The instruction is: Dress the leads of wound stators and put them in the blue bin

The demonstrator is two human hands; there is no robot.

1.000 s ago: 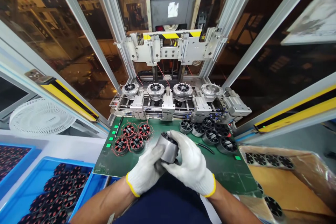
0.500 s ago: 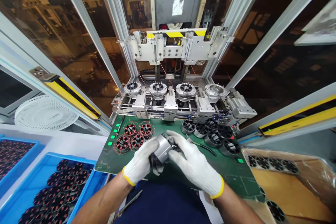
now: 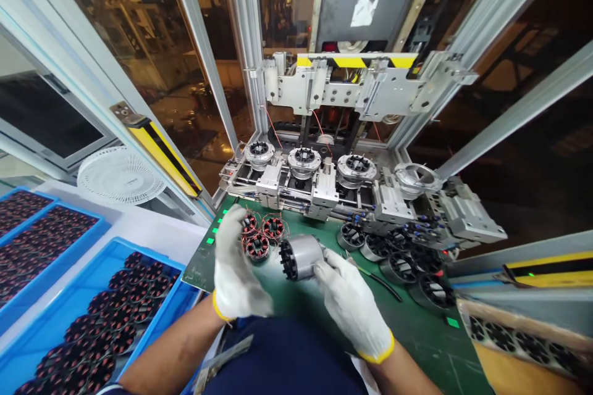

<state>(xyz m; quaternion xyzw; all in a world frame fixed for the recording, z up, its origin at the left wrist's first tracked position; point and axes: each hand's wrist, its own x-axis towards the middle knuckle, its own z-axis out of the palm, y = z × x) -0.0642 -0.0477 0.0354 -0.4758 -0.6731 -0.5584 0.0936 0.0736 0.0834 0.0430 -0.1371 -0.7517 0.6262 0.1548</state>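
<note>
My right hand (image 3: pixel 354 302), in a white knit glove with a yellow cuff, grips a silver motor stator core (image 3: pixel 303 257) by its right end. The core is tilted on its side above the green bench, its black toothed end facing left. My left hand (image 3: pixel 236 268), gloved alike, is apart from the core with fingers stretched out and thumb spread. It is beside the copper-wound stators (image 3: pixel 257 247) on the bench and covers part of that group. Whether its fingertips touch a wound stator I cannot tell.
Behind the bench, a winding machine (image 3: pixel 296 188) has cores in three ring holders; the rightmost holder (image 3: pixel 418 179) has none. Bare cores (image 3: pixel 401 267) and a black-handled tool (image 3: pixel 382 284) lie right. Blue trays (image 3: pixel 99 259) of wound stators stand left, near a white fan (image 3: pixel 121 176).
My left hand has let go of the stator core and moved left to the wound stators. The right hand now holds the core alone, turned onto its side. The view has swung left.
</note>
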